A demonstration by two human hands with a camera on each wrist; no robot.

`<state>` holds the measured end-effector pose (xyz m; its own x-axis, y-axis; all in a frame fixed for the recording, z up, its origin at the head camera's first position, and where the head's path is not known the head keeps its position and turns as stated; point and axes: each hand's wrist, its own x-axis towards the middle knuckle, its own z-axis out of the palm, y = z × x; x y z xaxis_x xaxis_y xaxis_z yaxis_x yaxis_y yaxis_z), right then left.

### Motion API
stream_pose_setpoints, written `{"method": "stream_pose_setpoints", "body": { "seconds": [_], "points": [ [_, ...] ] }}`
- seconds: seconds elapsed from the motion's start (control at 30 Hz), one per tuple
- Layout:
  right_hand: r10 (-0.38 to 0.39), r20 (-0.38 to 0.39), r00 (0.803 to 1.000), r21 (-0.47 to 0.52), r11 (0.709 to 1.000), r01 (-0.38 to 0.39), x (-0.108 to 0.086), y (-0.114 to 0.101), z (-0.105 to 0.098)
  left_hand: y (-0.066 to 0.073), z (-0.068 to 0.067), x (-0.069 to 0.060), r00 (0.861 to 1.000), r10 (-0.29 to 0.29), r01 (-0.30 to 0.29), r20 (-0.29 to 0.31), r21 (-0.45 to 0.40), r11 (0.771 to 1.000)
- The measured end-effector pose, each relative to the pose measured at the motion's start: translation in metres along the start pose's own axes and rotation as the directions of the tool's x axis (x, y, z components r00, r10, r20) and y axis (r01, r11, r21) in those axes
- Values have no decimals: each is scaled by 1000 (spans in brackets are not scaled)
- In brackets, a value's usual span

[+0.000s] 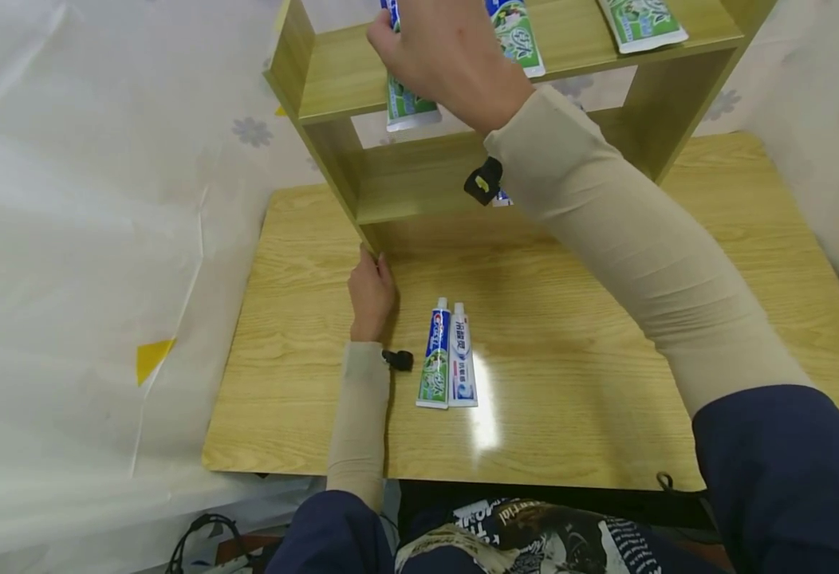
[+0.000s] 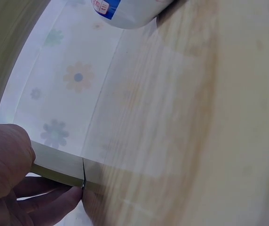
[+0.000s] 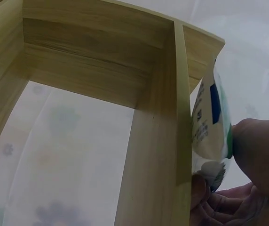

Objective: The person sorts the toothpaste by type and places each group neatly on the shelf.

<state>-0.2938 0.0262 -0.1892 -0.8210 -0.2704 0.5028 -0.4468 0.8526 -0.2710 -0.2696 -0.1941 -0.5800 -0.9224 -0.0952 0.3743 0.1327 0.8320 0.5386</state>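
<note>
My right hand [image 1: 455,64] holds a green, blue and white toothpaste tube [image 1: 410,112] at the upper level of the wooden shelf [image 1: 398,179]. The tube's crimped end sticks out past the board's front edge. In the right wrist view the tube [image 3: 209,122] stands beside the board, with fingers round its lower end. Down at the table, my left hand [image 1: 372,299] grips the bottom of the shelf's left side panel; the left wrist view shows thumb and fingers on either side of the panel edge [image 2: 59,162].
Two more toothpaste tubes, one green-blue [image 1: 435,359] and one white [image 1: 463,359], lie side by side on the table [image 1: 570,383]. Another tube [image 1: 518,40] and a green one [image 1: 645,24] rest on the upper board. Behind the right wrist, a tube end [image 1: 502,200] is mostly hidden.
</note>
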Motion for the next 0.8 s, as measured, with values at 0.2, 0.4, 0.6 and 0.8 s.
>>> {"method": "stream_pose_setpoints", "body": {
  "seconds": [0.2,0.4,0.6,0.8],
  "points": [
    [103,121,987,-2,995,-103,13,0,-1,-2,1,2,1000,-3,3,6,-3,1000],
    [125,172,977,0,992,-127,18,0,0,-2,-1,3,1000,4,-4,-1,9,1000],
    [152,220,964,-4,988,-155,21,1,0,0,-1,1,1000,7,-7,7,10,1000],
    [156,256,954,-31,988,-154,24,0,0,1,-2,0,1000,12,-12,-1,-3,1000]
  ]
}}
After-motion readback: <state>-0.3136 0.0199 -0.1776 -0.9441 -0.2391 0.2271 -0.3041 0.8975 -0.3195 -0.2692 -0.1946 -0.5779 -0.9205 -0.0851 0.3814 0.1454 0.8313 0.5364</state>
